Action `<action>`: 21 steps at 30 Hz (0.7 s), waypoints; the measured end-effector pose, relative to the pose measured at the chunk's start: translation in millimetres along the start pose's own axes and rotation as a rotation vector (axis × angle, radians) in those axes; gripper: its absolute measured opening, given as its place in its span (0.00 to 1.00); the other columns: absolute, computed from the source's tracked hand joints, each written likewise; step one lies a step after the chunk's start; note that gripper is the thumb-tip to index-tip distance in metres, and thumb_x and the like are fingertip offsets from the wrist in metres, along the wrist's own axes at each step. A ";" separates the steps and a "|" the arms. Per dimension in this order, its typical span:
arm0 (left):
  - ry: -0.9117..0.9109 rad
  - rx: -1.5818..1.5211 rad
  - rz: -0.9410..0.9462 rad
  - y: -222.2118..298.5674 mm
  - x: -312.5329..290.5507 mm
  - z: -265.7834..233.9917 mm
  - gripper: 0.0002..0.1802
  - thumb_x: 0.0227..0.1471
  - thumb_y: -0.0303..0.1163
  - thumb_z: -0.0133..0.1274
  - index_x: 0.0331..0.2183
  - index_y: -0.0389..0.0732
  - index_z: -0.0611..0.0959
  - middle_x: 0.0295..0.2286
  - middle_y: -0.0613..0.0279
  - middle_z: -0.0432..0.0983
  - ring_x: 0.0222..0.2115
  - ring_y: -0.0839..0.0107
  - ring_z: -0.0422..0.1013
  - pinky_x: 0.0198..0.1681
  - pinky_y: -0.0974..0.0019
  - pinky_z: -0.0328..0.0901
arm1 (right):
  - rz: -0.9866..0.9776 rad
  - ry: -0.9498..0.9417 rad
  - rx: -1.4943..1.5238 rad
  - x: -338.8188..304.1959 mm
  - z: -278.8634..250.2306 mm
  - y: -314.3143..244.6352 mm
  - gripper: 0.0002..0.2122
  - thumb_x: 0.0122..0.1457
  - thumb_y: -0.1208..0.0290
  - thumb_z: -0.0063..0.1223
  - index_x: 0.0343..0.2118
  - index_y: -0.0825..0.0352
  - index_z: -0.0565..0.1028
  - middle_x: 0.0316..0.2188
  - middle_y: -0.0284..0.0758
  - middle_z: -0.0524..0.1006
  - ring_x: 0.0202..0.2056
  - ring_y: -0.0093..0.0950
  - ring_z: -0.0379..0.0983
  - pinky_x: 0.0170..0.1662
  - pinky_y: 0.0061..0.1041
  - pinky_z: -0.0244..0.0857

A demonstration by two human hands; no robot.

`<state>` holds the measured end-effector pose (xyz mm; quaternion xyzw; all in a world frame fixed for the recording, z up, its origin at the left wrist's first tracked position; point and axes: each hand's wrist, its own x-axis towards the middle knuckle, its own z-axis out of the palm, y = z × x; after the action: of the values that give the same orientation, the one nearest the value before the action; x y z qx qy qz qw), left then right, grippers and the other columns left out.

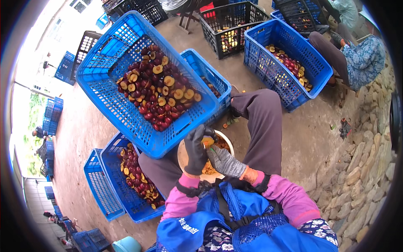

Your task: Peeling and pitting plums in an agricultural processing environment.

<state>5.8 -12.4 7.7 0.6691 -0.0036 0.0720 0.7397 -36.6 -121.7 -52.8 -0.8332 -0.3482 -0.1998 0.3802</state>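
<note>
Head view. Seated person, dark trousers, pink sleeves, blue apron with a small white printed label low on its front.

Left hand, black glove, curls around a halved plum; orange flesh shows by the fingertips. Right hand, grey knit glove, lies just beside the left and touches it, fingers bent in; whether it grips anything I cannot tell. Both hands sit over a round pale bowl between the knees. It holds orange pits and scraps.

Large blue crate, plastic lattice walls, rests tilted against the left knee. Inside: halved plums, dark red skins, yellow cut faces. A second blue crate on the concrete floor to the left holds more halves; an empty-looking blue one leans just beside it. Another blue crate with fruit stands ahead on the right, near a second seated person in patterned blue. Black lattice crate behind it. Rough stone wall on the right. Blue crates are stacked far off on the left.
</note>
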 end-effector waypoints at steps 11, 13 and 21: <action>-0.085 -0.919 -0.451 -11.3 17.2 1.7 0.17 0.53 0.44 0.46 0.25 0.38 0.73 0.22 0.61 0.70 0.25 0.72 0.69 0.30 0.69 0.65 | 0.135 -0.570 0.461 -3.5 -17.4 21.5 0.15 0.54 0.70 0.39 0.43 0.69 0.67 0.40 0.41 0.69 0.40 0.34 0.67 0.42 0.27 0.63; 0.135 -0.696 -0.336 -15.5 10.6 -13.6 0.16 0.52 0.45 0.48 0.31 0.40 0.74 0.23 0.61 0.70 0.26 0.71 0.70 0.32 0.67 0.68 | -0.203 -0.390 0.202 -17.8 0.8 29.2 0.16 0.60 0.69 0.35 0.50 0.66 0.63 0.42 0.36 0.68 0.39 0.25 0.67 0.38 0.21 0.64; 0.136 1.371 -0.565 54.3 -18.5 -232.2 0.15 0.48 0.39 0.51 0.29 0.35 0.79 0.26 0.57 0.75 0.22 0.63 0.71 0.24 0.62 0.63 | 0.104 -0.688 0.320 -24.7 44.8 33.1 0.13 0.58 0.66 0.40 0.43 0.66 0.69 0.29 0.48 0.70 0.19 0.42 0.69 0.19 0.39 0.60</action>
<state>-39.7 220.8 35.2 0.9500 0.2602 -0.0936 0.1453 -26.1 -113.2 -112.3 -0.7982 -0.4394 0.1681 0.3762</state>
